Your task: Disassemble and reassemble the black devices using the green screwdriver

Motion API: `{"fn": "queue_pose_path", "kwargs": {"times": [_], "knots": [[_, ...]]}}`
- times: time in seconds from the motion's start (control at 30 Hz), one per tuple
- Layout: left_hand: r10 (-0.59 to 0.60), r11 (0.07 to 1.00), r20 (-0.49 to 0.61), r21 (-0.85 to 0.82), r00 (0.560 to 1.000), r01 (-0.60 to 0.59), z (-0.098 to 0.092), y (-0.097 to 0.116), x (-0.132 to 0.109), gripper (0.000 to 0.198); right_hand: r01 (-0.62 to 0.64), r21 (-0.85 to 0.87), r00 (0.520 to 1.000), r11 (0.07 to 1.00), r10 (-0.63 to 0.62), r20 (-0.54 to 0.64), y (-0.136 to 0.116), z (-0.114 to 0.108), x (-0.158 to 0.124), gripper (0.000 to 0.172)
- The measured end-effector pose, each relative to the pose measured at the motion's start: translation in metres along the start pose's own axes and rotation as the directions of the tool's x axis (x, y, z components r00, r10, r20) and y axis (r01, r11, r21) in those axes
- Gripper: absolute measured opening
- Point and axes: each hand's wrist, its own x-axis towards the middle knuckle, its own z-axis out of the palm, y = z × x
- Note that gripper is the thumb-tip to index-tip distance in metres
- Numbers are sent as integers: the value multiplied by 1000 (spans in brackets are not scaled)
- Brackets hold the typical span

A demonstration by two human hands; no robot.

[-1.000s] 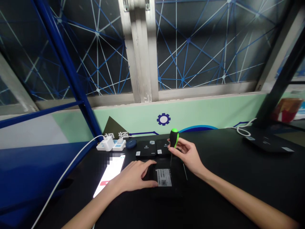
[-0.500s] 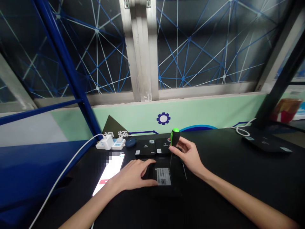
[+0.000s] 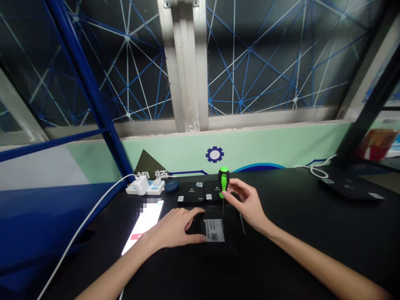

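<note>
My right hand [image 3: 246,202] pinches the black-and-green handle of a screwdriver [image 3: 223,183], held upright with its thin shaft pointing down onto a flat black box [image 3: 218,237] on the table. That box lies label side up, showing a white sticker [image 3: 214,230]. My left hand [image 3: 175,229] rests on the box's left edge, thumb along its near side and fingers curled over the top, holding it still.
Two more black boxes [image 3: 200,192] lie side by side behind it. A lit phone [image 3: 143,225] lies to the left, next to a white power strip [image 3: 145,188] with a white cable [image 3: 84,229]. A dark device [image 3: 350,185] sits far right on the black table [image 3: 296,233].
The screwdriver has straightened from a slight rightward tilt and its handle has shifted a little left. My left hand and the box have stayed put.
</note>
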Motion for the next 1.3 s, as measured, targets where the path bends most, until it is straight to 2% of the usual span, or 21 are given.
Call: {"fn": "queue_pose_path", "kwargs": {"times": [0.13,0.3,0.5,0.7,0.9,1.1,1.3], "knots": [[-2,1000,-7,-3,1000,2,0,0,0,70,19,-35,999,999,-17,39,1,-1,0,17],[-1,1000,-8,-5,1000,1,-1,0,0,69,-5,-18,1000,1000,5,15,-3,-1,1,20],[0,1000,-5,-2,1000,0,0,0,-1,68,16,15,995,1000,-18,94,-10,-3,0,15],[-6,1000,-10,4,1000,6,0,0,-1,69,20,-49,999,999,-18,33,-2,-3,-1,15],[-3,1000,-15,2,1000,3,0,0,-1,69,2,-8,998,1000,-1,61,-5,-5,-1,20],[-20,999,-20,-26,1000,19,2,-2,-1,72,-50,18,999,999,50,2,-9,1,-2,28],[-24,999,-25,-40,999,23,3,-2,-1,72,-74,49,997,996,72,40,-9,1,-1,21]]}}
